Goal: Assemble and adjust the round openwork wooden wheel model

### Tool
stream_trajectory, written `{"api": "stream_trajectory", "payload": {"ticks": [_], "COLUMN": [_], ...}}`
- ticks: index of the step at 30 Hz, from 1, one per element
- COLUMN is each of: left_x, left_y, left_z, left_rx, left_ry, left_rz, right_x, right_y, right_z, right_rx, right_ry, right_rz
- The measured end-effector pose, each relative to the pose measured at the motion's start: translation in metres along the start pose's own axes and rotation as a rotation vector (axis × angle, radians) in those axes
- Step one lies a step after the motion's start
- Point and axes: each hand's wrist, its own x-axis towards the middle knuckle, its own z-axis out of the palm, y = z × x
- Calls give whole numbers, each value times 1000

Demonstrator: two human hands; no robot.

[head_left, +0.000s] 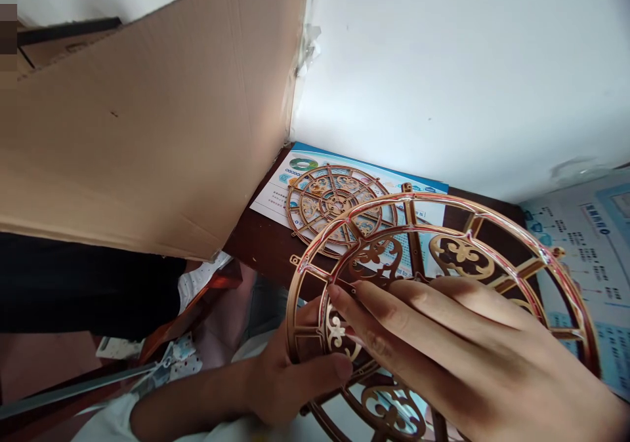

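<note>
A large round gold lattice frame (411, 237), with spokes and scrollwork panels, is held up tilted in front of me. My left hand (295, 373) grips its left side, thumb in front and the fingers partly hidden behind the bars. Across the front lies my right hand (457, 350), fingers close together and bent over the lattice. Its index fingertip touches the inner ring at the left, while its thumb is hidden. Beyond it, a second round gold lattice (339, 200) rests on a printed sheet (270, 200) on the dark brown table (266, 258).
A tall cardboard panel (147, 127) stands at the left, meeting a white wall (457, 81) at a taped corner. Another blue printed sheet (603, 245) is at the right. Below the cardboard are dark cloth (88, 284) and perforated white pieces (201, 278).
</note>
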Motion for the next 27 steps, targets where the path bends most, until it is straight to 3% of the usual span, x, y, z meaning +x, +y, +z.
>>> {"api": "stream_trajectory", "payload": {"ticks": [4,10,16,20,27], "left_x": [0,4,5,4,2], "left_y": [4,-4,1,0,-4], "left_z": [1,0,2,1,-3], "left_rx": [-2,-32,3,-70,-66], "left_ry": [-29,-53,57,16,43], "left_rz": [78,71,44,64,56], "right_x": [0,4,-3,-9,-11], "right_y": [1,3,13,14,12], "right_z": [-1,2,7,10,15], "right_rx": [-45,-89,-33,35,19], "right_ry": [-20,-27,-45,7,7], "right_rz": [-59,-111,-66,-1,-23]}}
